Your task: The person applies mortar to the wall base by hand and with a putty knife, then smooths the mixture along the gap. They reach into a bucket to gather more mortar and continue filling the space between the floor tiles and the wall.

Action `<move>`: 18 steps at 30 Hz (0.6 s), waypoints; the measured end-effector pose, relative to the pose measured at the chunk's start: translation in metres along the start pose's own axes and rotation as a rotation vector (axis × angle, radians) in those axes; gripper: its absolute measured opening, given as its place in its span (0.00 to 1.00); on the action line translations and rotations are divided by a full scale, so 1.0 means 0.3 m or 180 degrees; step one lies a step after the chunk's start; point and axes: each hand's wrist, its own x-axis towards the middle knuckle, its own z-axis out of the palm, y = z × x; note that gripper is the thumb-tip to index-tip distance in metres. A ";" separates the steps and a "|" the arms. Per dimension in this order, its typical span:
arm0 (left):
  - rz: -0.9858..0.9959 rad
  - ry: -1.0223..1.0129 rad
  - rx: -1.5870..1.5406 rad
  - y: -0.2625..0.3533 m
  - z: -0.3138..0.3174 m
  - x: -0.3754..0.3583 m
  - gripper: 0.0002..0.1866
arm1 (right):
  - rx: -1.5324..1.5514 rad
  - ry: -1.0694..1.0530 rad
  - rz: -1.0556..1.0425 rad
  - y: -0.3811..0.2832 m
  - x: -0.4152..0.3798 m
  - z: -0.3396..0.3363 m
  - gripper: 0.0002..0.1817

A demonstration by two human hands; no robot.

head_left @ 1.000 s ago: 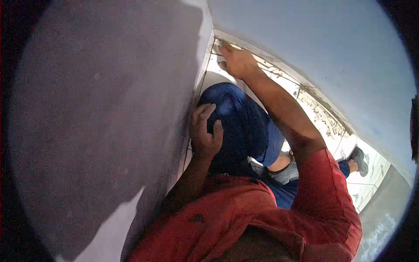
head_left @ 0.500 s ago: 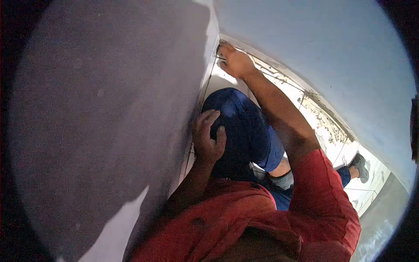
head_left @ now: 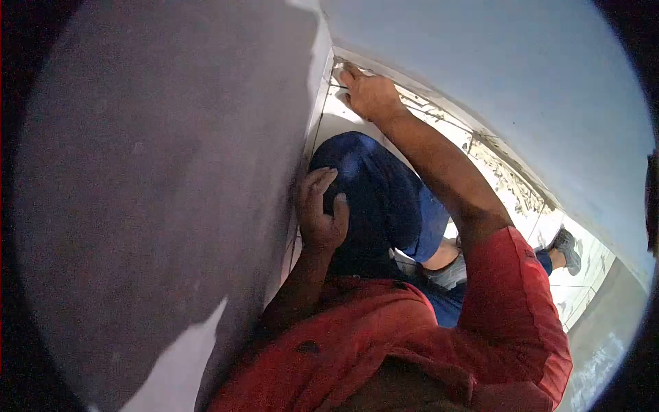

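Note:
My left hand (head_left: 321, 209) rests on my bent knee in dark blue trousers (head_left: 371, 185), beside the grey wall; its fingers are apart and nothing is in it. My right hand (head_left: 371, 95) is at the floor in the corner, close to the base of the light blue wall (head_left: 480, 55). Its fingers are bent, and a thin dark piece shows at their tips, too small to name. Whether the hand grips it is hidden.
Crumbly debris (head_left: 511, 180) lies on the white floor tiles along the wall's base. The grey wall (head_left: 171, 172) stands close on the left. My shoe (head_left: 565, 251) is at the right, near a greyish surface (head_left: 604, 316).
The whole view has shifted slightly, with the corner a little further left. My right hand stays at the corner, its fingers slightly changed; my left hand stays on the knee.

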 end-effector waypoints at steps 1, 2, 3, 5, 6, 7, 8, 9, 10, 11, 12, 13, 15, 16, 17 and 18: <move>0.0025 -0.0005 0.0006 0.000 -0.004 0.001 0.21 | 0.0020 -0.0158 0.0160 -0.016 -0.009 -0.012 0.28; 0.0045 0.0011 0.0010 0.001 -0.003 0.002 0.21 | 0.0021 -0.0263 0.0306 -0.033 -0.016 -0.026 0.28; 0.0042 0.0039 -0.0015 0.003 -0.002 0.000 0.21 | 0.0016 -0.0367 0.0451 -0.054 -0.029 -0.049 0.29; 0.0056 0.0077 -0.0071 0.002 0.009 0.003 0.21 | 0.0078 -0.0177 0.0232 -0.049 -0.018 -0.058 0.29; 0.0029 0.0064 -0.0052 0.002 0.010 0.001 0.21 | 0.0153 0.0092 -0.0124 -0.019 -0.008 -0.030 0.29; 0.0008 0.0033 -0.0038 0.000 0.008 0.001 0.21 | 0.0234 0.0361 -0.0460 0.013 0.007 0.008 0.29; -0.0009 -0.0010 -0.0032 -0.002 0.006 -0.002 0.21 | 0.0152 0.0229 -0.0406 0.056 0.051 0.079 0.29; 0.0053 0.0012 0.0013 -0.011 0.007 0.005 0.21 | 0.0119 0.0194 -0.0320 0.060 0.039 0.058 0.29; 0.0106 0.0030 0.0052 -0.021 0.008 0.005 0.21 | 0.0085 0.0147 -0.0236 0.050 0.009 0.019 0.29; 0.0134 0.0061 0.0086 -0.023 0.012 -0.003 0.21 | 0.0041 0.0083 -0.0169 0.041 -0.025 -0.002 0.29; 0.0077 0.0053 0.0004 -0.020 0.014 -0.009 0.21 | 0.0049 0.0110 -0.0078 0.043 -0.052 0.004 0.29; 0.0035 0.0041 -0.0072 -0.017 0.013 -0.008 0.21 | 0.0062 0.0152 0.0022 0.048 -0.076 0.010 0.29; 0.0025 0.0056 -0.0110 -0.017 0.014 -0.006 0.20 | 0.0059 0.0218 0.0165 0.069 -0.124 0.020 0.28; 0.0048 0.0076 -0.0072 -0.017 0.015 -0.008 0.20 | 0.0048 0.0231 0.0209 0.087 -0.155 0.029 0.28; 0.0071 0.0098 -0.0032 -0.017 0.015 -0.010 0.20 | 0.0038 0.0246 0.0253 0.104 -0.189 0.036 0.27; 0.0050 0.0088 0.0017 -0.014 0.013 -0.008 0.20 | -0.0065 0.0069 0.0305 0.109 -0.233 -0.002 0.29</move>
